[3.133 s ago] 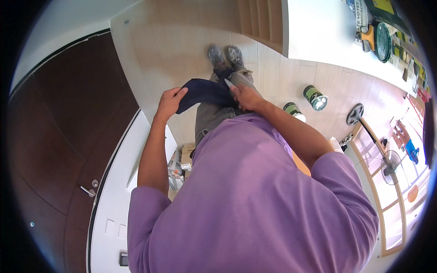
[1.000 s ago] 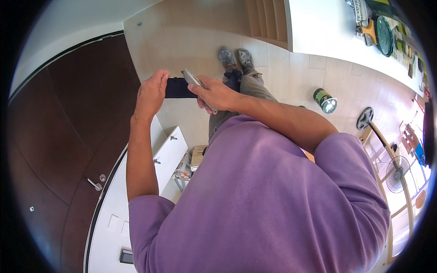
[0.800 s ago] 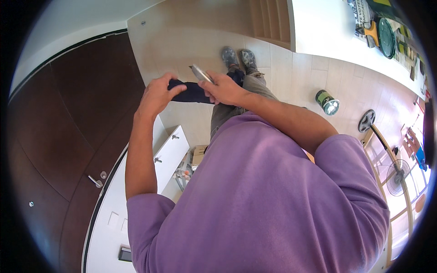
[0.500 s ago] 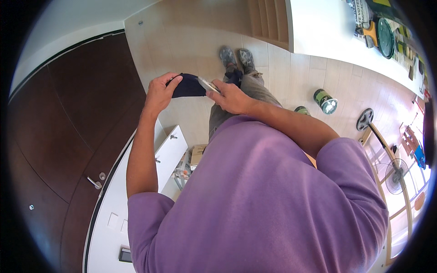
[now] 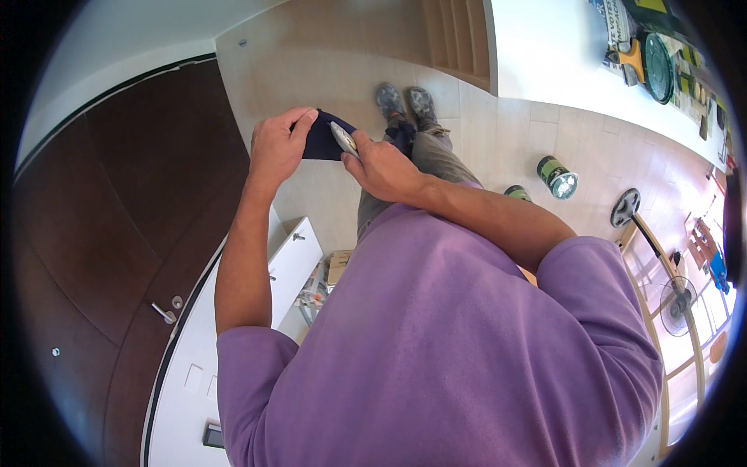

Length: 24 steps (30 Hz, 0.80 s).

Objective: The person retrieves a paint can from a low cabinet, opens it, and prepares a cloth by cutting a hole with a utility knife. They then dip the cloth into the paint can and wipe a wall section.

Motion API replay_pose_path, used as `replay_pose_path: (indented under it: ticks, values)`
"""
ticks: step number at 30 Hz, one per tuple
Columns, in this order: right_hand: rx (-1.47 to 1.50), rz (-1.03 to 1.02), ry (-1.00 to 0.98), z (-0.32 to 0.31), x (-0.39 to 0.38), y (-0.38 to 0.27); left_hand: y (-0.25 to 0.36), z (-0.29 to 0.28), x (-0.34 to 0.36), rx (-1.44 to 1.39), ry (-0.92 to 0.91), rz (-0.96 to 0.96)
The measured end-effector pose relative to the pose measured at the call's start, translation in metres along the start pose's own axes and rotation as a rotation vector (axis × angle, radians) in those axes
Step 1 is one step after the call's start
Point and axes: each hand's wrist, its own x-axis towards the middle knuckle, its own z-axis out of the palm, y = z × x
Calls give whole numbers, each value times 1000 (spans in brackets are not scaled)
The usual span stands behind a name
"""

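Observation:
My left hand [image 5: 277,146] is closed on the far left edge of a dark navy sheet [image 5: 319,143], thumb on top. Whether the sheet is cloth or abrasive paper I cannot tell. In my closed right hand [image 5: 387,170] is a pale, slim tool with a pointed end, shaped like a utility knife [image 5: 343,138]. It lies against or just over the sheet's right part. The fingers and palm hide its rear end. Both hands are held out in front of my body, above the floor.
A dark brown door [image 5: 101,210] with a lever handle [image 5: 163,313] stands at the left. Below my left hand is an open white cabinet door [image 5: 294,251]. Green paint cans [image 5: 557,177] stand on the floor to the right. A white counter [image 5: 556,54] holds a brush [image 5: 634,61] and a green lid [image 5: 658,68].
My left hand has lifted slightly away and turned, tilting the dark sheet. The tool has shifted left along the sheet and points more steeply away from me.

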Motion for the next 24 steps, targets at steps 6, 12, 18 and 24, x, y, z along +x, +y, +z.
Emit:
replay_pose_path:
  ticks: [6,12,18,24]
  values:
    - [8,34,-4,0,2,-2,11,-6,2,116,-51,-8]
    - [-45,43,-30,3,12,0,22,-7,4,168,-42,42]
    - [-33,52,-91,9,13,4,26,-6,6,133,-81,3]
    - [-50,62,-150,6,7,11,13,2,10,101,-65,54]
